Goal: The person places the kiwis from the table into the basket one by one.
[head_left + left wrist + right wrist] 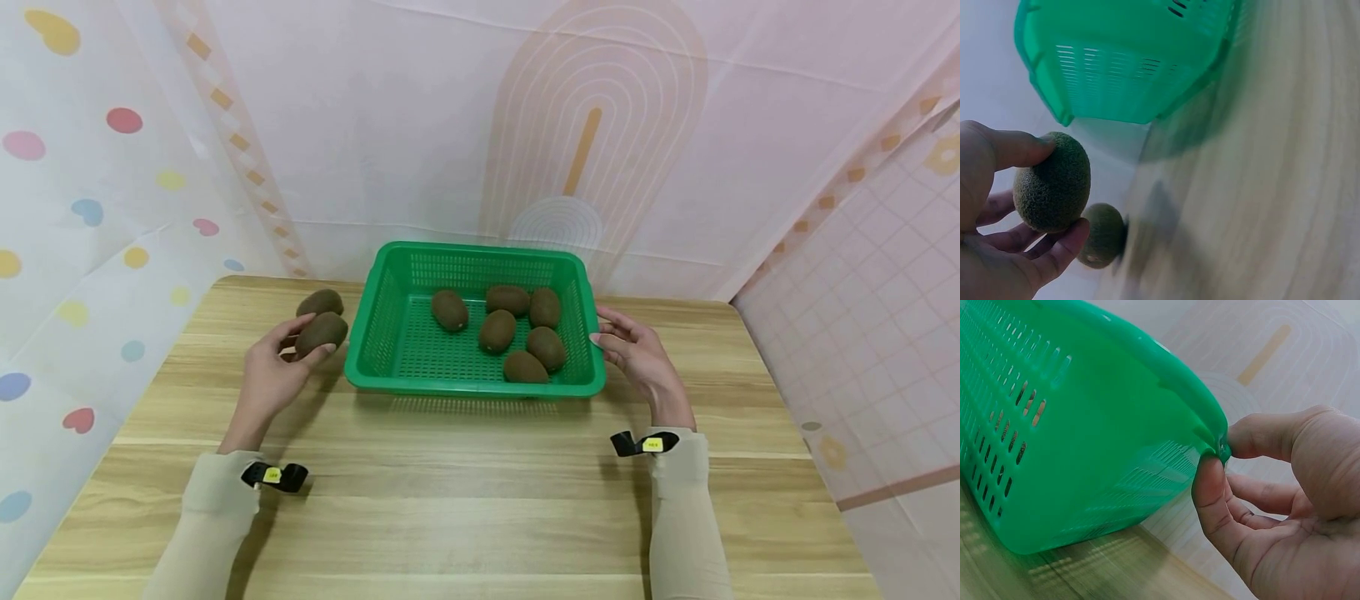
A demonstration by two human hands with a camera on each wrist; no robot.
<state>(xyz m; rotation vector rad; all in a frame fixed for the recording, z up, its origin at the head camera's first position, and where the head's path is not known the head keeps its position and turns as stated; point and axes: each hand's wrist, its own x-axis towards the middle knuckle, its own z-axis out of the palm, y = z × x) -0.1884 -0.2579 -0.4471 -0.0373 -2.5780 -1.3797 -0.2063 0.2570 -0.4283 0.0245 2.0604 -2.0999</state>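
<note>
My left hand grips a brown fuzzy kiwi between thumb and fingers, left of a green plastic basket. Behind that fruit a second kiwi rests on the table; the left wrist view shows it just past my fingertips. Several kiwis lie inside the basket, mostly toward its right half, with one kiwi nearer the middle. At the basket's right side my right hand pinches the rim between thumb and fingers, as the right wrist view shows.
The wood-grain table extends in front of the basket and to both sides. A patterned cloth backdrop rises right behind the table's far edge, with more printed cloth at left and right. Each sleeved wrist wears a black strap.
</note>
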